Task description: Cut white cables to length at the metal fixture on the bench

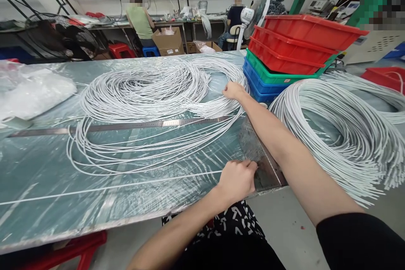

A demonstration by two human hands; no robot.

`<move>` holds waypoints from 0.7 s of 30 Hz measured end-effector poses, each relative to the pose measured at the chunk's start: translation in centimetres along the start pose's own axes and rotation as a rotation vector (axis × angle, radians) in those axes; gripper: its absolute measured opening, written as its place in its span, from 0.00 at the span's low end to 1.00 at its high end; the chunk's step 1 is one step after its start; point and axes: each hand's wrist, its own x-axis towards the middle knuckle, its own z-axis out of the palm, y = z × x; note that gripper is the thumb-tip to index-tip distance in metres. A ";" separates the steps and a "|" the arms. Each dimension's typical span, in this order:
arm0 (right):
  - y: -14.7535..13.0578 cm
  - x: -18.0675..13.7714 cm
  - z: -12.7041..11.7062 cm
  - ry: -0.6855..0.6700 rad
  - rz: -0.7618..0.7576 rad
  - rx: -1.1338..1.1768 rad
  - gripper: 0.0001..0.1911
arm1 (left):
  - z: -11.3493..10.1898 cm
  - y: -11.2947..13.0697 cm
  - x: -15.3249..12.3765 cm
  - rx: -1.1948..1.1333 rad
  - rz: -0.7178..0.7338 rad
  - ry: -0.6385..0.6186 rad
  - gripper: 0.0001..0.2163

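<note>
My left hand (238, 180) is closed in a pinch near the table's front edge. A single white cable (126, 186) runs into it from the far left, almost straight across the plastic-covered table. Beside that hand lies a dark metal plate (265, 173) at the table corner. Farther forward, my right hand (234, 91) has its fingers curled at the right end of a big coil of white cables (142, 88); how many strands it grips is hidden. Between the hands, a looser bundle of white cables (152, 147) lies in long loops. A steel ruler (139, 126) rests behind this bundle, partly under cables.
Stacked red, green and blue crates (294, 46) stand behind my right arm. Another thick coil of white cables (341, 135) overhangs the right side. Clear plastic bags (34, 88) lie at far left. Two people sit at a back bench, near a white fan (253, 14).
</note>
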 end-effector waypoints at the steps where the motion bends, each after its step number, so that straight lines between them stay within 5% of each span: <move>1: 0.0 0.0 0.0 0.003 -0.002 0.002 0.16 | 0.0 0.0 0.0 0.000 0.000 0.001 0.04; 21: 0.0 0.1 0.0 -0.021 -0.007 0.013 0.15 | 0.1 0.0 0.0 -0.022 -0.007 0.029 0.04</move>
